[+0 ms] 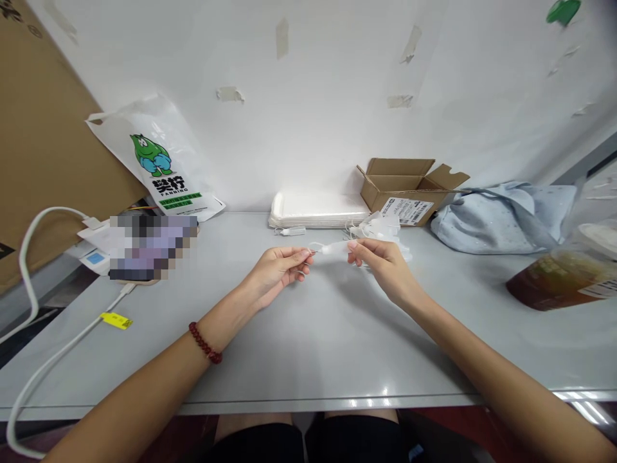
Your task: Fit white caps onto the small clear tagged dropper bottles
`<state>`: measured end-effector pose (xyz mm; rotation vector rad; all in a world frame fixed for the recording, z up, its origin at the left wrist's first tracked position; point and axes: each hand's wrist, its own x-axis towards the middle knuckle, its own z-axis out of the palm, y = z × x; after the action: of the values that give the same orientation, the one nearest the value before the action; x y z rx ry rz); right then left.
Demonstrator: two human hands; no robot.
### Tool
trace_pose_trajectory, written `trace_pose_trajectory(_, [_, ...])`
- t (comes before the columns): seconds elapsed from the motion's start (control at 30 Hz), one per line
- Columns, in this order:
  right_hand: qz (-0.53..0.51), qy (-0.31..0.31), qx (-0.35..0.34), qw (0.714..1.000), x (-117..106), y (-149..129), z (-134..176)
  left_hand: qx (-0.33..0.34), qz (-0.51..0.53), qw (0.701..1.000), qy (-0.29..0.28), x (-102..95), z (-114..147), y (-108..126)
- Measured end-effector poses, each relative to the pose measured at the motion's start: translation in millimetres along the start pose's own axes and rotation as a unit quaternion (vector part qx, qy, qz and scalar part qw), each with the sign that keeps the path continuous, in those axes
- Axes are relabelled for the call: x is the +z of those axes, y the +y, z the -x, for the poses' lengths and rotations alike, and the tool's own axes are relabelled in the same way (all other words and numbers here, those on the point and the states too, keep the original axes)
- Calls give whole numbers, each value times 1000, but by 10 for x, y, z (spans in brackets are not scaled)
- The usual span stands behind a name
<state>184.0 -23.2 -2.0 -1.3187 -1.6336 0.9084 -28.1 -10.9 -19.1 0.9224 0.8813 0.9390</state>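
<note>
Above the middle of the table, my two hands meet at a small white tube-like piece [334,247] with a narrow neck and a thin white loop. My right hand [378,263] pinches its wide end between thumb and fingers. With thumb and forefinger, my left hand [284,273] pinches something thin at the narrow end; its exact kind is too small to make out. Just behind my right hand lies a pile of similar white pieces [380,226], partly covered by it. One more such piece [292,231] rests before a stack of white flat trays or sheets [318,209].
An open cardboard box [407,193] stands at the back right, beside a light blue cloth bag [506,215]. A cup of dark drink [559,276] is at far right. On the left are a blurred-out phone [154,247], a white cable [62,347] and a white plastic bag [159,161].
</note>
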Motion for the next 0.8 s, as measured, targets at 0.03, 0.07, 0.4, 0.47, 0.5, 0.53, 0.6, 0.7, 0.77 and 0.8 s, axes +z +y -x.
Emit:
trace_pose_trajectory(0.03, [0,0,1,1000,3,-6,3,-1,4,1000,-1,2,2,2])
trace_pose_trajectory(0.07, [0,-1,2,1000,5,-12,6,-3,8,1000,-3,5,5,4])
trace_pose_trajectory(0.4, [-9,1,-14,1000,17,-11,37,-11,35,999,0,22,19,34])
trace_pose_trajectory(0.47, [-5,0,-8,1000,19,-14,43,-8,38,999,0,12,14,30])
trace_pose_trajectory(0.5, [-4,-1,-5,1000,21,-16,45,-6,39,999,-1,7,11,26])
trace_pose_trajectory(0.53, [-5,0,-4,1000,24,-18,47,-5,39,999,-1,3,8,22])
trace_pose_trajectory(0.6, [-8,2,-5,1000,31,-19,51,-7,39,999,0,1,6,15])
trace_pose_trajectory(0.7, [-10,5,-11,1000,47,-18,57,-12,38,999,3,12,14,14])
trace_pose_trajectory(0.77, [-10,8,-13,1000,56,-16,62,-14,39,999,3,21,20,17])
trace_pose_trajectory(0.8, [-9,10,-14,1000,59,-15,65,-14,40,999,4,23,22,19])
